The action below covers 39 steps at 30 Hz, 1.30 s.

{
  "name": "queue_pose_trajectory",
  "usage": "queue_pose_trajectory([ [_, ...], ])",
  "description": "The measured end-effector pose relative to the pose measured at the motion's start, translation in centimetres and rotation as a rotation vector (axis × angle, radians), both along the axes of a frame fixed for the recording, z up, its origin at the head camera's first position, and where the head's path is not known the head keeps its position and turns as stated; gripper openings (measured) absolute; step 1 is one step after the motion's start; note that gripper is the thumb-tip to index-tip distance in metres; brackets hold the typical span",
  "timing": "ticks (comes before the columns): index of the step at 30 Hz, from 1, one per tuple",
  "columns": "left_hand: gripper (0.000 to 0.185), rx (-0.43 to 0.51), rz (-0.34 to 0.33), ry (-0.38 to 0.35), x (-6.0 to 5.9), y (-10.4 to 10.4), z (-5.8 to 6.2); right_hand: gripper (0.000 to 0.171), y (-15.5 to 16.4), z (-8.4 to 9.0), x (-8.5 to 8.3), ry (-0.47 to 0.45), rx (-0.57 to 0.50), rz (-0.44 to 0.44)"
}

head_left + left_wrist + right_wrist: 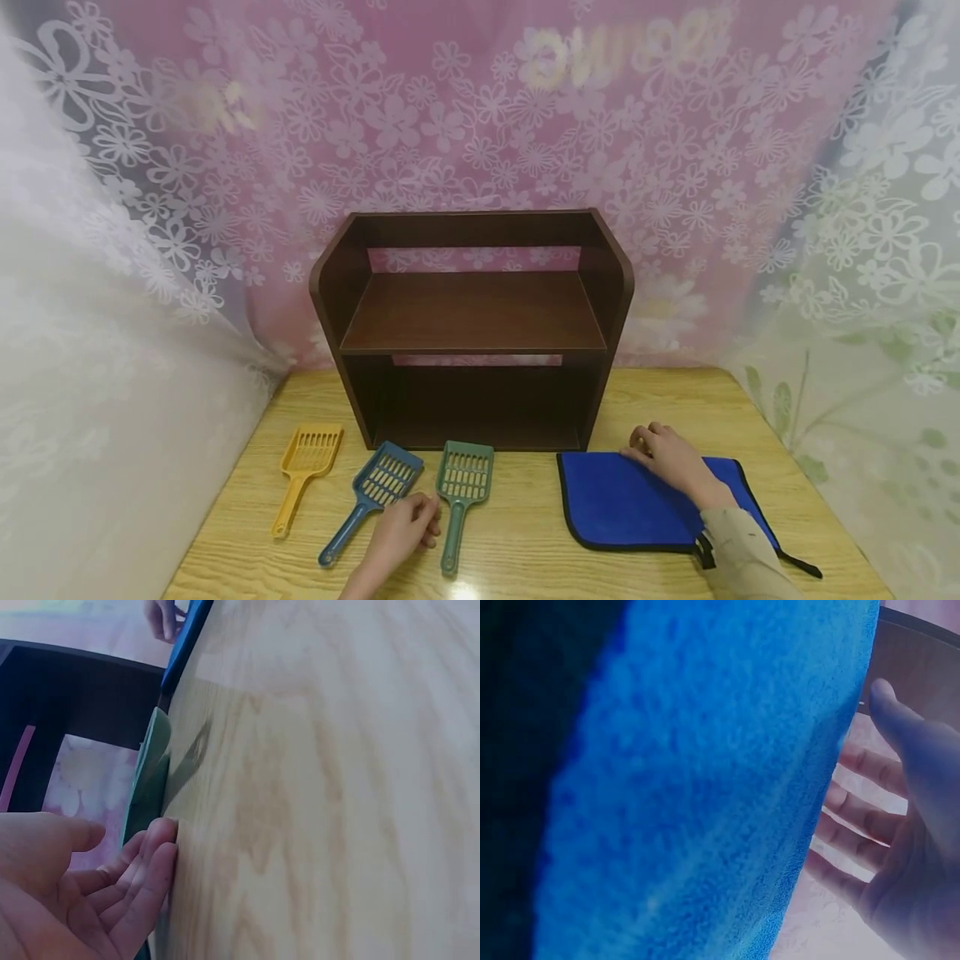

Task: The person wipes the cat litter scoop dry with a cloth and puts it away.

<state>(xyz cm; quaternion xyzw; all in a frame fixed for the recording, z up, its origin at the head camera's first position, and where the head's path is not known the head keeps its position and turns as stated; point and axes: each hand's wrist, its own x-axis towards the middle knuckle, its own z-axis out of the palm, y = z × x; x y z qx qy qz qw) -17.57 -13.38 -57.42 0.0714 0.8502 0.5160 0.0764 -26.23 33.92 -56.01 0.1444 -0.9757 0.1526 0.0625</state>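
Observation:
My left hand (405, 527) hovers low between a blue litter scoop (388, 475) and a green litter scoop (465, 471). Its fingers bend loosely around nothing; in the left wrist view the fingertips lie close to the wood, beside the green scoop (148, 776). Whether they touch the tabletop is hard to tell. Over a folded blue cloth (611, 500) with black edging is my right hand (667, 457). In the right wrist view its relaxed fingers (855, 844) reach past the cloth's edge, apart from one another and gripping nothing. A yellow litter scoop (311, 450) lies farther left.
A dark brown two-tier shelf (480, 312) stands at the back centre of the wooden table (525, 533). Floral curtains (480, 125) hang behind it and on both sides. A black strap (798, 564) trails from the cloth's right corner.

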Motion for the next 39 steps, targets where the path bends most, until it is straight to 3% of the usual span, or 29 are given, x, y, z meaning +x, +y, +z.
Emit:
queue_pose_trajectory([
  [5,0.038,0.063,-0.014,-0.051,0.0,0.2,-0.1,0.03,0.0,0.1,-0.1,-0.055,0.022,0.022],
  [10,0.042,0.115,-0.024,-0.117,-0.2,0.8,-0.1,0.033,-0.1,-0.1,0.1,-0.054,0.046,0.026],
  [19,0.046,0.191,-0.041,-0.178,-0.4,1.7,-0.5,0.031,0.4,0.3,1.2,-0.146,0.003,-0.014],
  [27,0.046,0.129,-0.045,-0.129,-0.2,1.9,-0.5,0.024,0.7,1.8,2.8,-0.108,-0.076,-0.015],
  [33,0.046,0.177,-0.016,-0.16,-0.3,1.9,-0.6,0.029,0.9,2.6,4.3,-0.091,-0.146,-0.092],
  [39,0.041,0.125,-0.014,-0.116,-0.6,1.7,-0.9,0.03,1.1,3.9,5.8,-0.036,-0.192,-0.138],
])
